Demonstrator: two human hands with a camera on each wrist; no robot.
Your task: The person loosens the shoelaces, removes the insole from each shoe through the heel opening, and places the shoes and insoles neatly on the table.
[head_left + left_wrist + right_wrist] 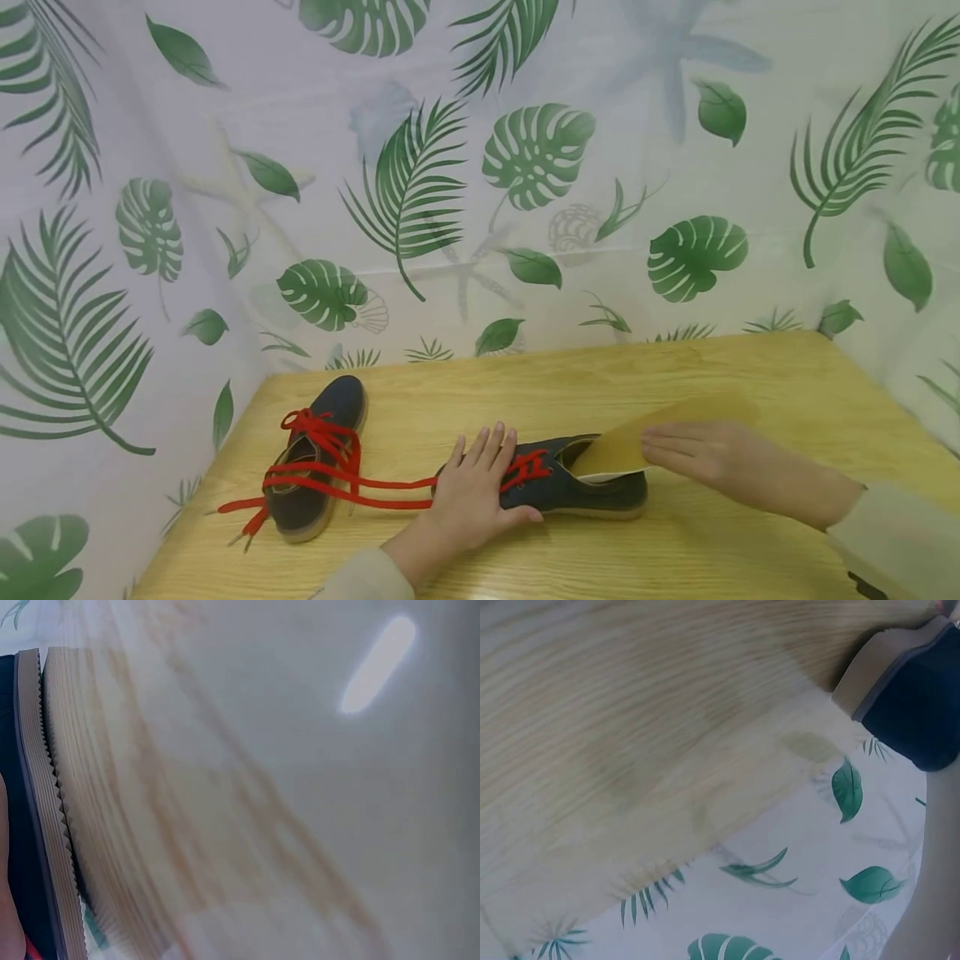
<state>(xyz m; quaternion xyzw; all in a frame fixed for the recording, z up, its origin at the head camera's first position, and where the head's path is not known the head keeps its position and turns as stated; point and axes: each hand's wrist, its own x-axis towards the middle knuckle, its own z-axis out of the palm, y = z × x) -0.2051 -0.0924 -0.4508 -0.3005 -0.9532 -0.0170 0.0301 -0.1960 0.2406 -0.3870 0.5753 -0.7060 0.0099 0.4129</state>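
Observation:
A navy shoe (558,492) with red laces and a ridged pale sole (52,802) lies on the table, toe to the left. My left hand (476,492) rests flat across its toe and lower laces, fingers straight and thumb spread. At the heel end, my right hand (723,462) pinches a tan insole (622,442), whose front part is inside the shoe opening; the thumb is hidden. The rear of the insole sticks up behind the fingers. In the right wrist view the shoe's heel (915,701) shows at the upper right.
A matching navy shoe (345,402) stands at the left with its red laces (322,433) tied in a bow. Long red lace strands run from it to the held shoe. A leaf-print cloth (450,292) hangs behind the wooden table (525,387).

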